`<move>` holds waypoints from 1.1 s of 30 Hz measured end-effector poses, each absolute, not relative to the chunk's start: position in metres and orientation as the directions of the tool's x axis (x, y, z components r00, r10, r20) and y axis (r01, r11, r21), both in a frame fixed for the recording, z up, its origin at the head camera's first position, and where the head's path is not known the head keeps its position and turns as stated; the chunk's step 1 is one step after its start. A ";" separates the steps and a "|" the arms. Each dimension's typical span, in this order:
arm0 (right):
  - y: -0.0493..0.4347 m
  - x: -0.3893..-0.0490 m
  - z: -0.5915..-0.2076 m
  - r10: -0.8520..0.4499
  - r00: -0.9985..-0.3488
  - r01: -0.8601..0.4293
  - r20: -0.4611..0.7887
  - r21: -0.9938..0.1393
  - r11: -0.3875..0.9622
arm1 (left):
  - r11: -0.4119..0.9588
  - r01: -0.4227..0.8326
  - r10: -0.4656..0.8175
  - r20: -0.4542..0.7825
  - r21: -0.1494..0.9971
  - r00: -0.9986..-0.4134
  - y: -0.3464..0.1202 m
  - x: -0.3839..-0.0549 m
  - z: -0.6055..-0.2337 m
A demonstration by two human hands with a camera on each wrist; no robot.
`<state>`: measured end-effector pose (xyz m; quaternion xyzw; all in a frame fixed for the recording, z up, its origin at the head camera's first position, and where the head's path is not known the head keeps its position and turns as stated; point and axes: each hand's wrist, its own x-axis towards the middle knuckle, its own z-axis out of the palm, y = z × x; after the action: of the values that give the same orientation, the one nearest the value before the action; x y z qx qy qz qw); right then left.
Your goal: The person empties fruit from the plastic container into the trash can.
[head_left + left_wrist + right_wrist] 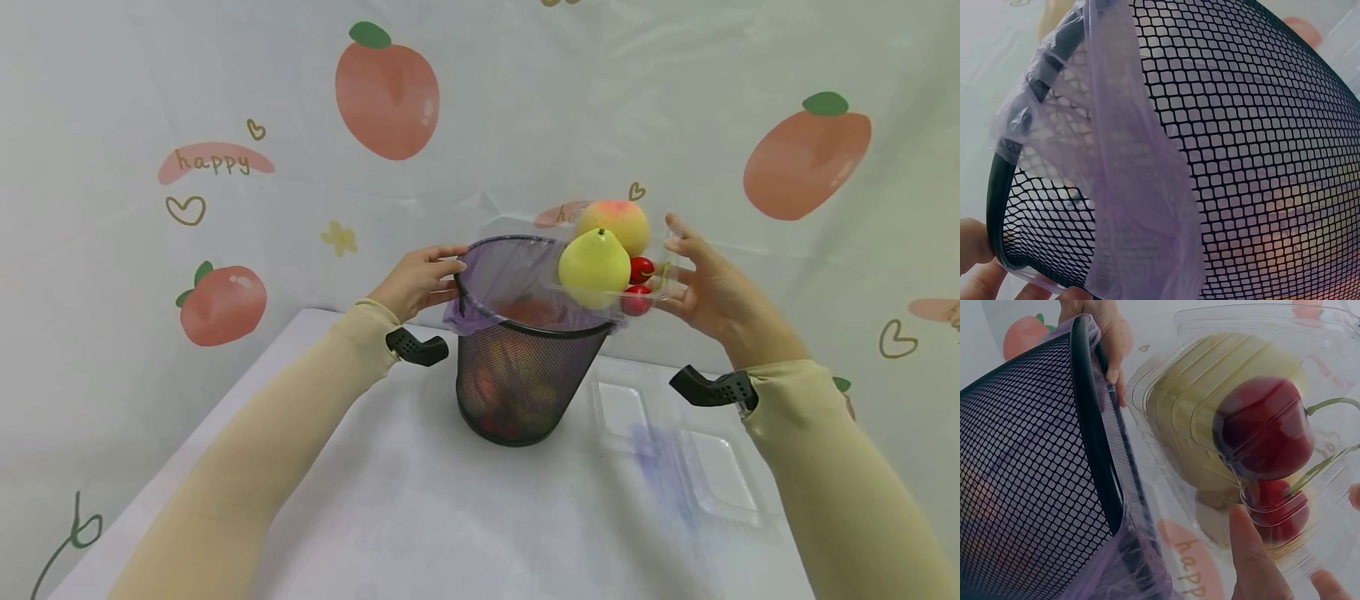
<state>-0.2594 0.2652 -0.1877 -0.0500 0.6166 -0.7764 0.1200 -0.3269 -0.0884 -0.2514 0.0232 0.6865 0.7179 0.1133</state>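
A black mesh wastebasket point(480, 367), lined with a thin purple bag point(1129, 156), leans slightly on the white table; colourful round shapes show through its lower mesh. My left hand point(422, 282) pinches its rim on the left side, thumb and fingers on either side of the edge. Above the right rim, my right hand point(705, 279) grips a clear plastic container point(1235, 319) by its outer end. The container is tilted toward the basket's mouth. In it are a yellow-green pear point(595, 268), a peach point(626, 223) and two red cherries point(1266, 428) with green stems.
Two clear plastic trays point(722, 475) lie on the table point(420, 517) right of the basket, near a bluish-purple smear point(663, 462). Behind the table hangs a white backdrop point(525, 100) printed with peaches, hearts and words.
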 end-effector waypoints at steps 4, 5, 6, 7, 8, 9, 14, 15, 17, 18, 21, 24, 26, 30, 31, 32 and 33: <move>0.262 -0.261 -0.188 -0.238 -0.969 0.119 -0.072 -0.975 -0.189 | -0.029 -0.133 0.191 -0.126 0.991 -0.974 -0.089 -0.328 -0.251; 0.261 -0.261 -0.188 -0.232 -0.970 0.115 -0.071 -0.977 -0.178 | -0.027 -0.133 0.190 -0.125 0.991 -0.974 -0.089 -0.327 -0.251; 0.260 -0.261 -0.188 -0.231 -0.970 0.112 -0.069 -0.978 -0.179 | -0.026 -0.133 0.190 -0.126 0.991 -0.974 -0.089 -0.327 -0.251; 0.260 -0.262 -0.188 -0.234 -0.970 0.113 -0.069 -0.977 -0.182 | -0.025 -0.133 0.191 -0.126 0.991 -0.974 -0.089 -0.326 -0.250; 0.259 -0.262 -0.188 -0.232 -0.970 0.111 -0.067 -0.977 -0.181 | -0.023 -0.131 0.191 -0.124 0.991 -0.974 -0.089 -0.326 -0.250; 0.258 -0.262 -0.188 -0.229 -0.971 0.107 -0.065 -0.979 -0.176 | -0.021 -0.130 0.192 -0.123 0.991 -0.974 -0.089 -0.326 -0.250; 0.257 -0.262 -0.189 -0.210 -0.976 0.098 -0.067 -0.985 -0.142 | -0.020 -0.131 0.199 -0.125 0.991 -0.972 -0.089 -0.326 -0.250; 0.257 -0.262 -0.189 -0.205 -0.976 0.096 -0.067 -0.986 -0.135 | -0.022 -0.132 0.199 -0.125 0.991 -0.972 -0.089 -0.326 -0.250; 0.256 -0.264 -0.189 -0.199 -0.978 0.095 -0.067 -0.986 -0.134 | -0.024 -0.133 0.200 -0.126 0.991 -0.972 -0.088 -0.327 -0.250; 0.256 -0.264 -0.189 -0.196 -0.978 0.094 -0.067 -0.987 -0.133 | -0.024 -0.133 0.200 -0.126 0.991 -0.972 -0.088 -0.326 -0.250; 0.257 -0.266 -0.189 -0.198 -0.978 0.101 -0.068 -0.982 -0.157 | -0.024 -0.129 0.203 -0.121 0.991 -0.972 -0.088 -0.326 -0.250; 0.257 -0.268 -0.189 -0.196 -0.978 0.105 -0.073 -0.982 -0.158 | -0.023 -0.127 0.204 -0.120 0.992 -0.972 -0.088 -0.325 -0.250; 0.257 -0.269 -0.189 -0.191 -0.978 0.109 -0.079 -0.982 -0.152 | -0.021 -0.127 0.204 -0.120 0.992 -0.972 -0.088 -0.325 -0.250; 0.255 -0.269 -0.189 -0.186 -0.978 0.119 -0.090 -0.982 -0.147 | -0.018 -0.126 0.204 -0.120 0.992 -0.972 -0.088 -0.326 -0.251; 0.255 -0.270 -0.188 -0.189 -0.978 0.123 -0.093 -0.980 -0.155 | -0.019 -0.126 0.204 -0.119 0.992 -0.972 -0.088 -0.326 -0.251; 0.255 -0.270 -0.188 -0.191 -0.977 0.126 -0.095 -0.979 -0.158 | -0.018 -0.126 0.204 -0.119 0.992 -0.972 -0.088 -0.326 -0.251; 0.255 -0.270 -0.188 -0.190 -0.977 0.127 -0.097 -0.979 -0.157 | -0.017 -0.126 0.204 -0.120 0.992 -0.972 -0.088 -0.326 -0.251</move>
<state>-0.2701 0.2548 -0.1878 -0.0244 0.6408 -0.7602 0.1043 -0.3263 -0.0883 -0.2506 0.0281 0.6914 0.7126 0.1158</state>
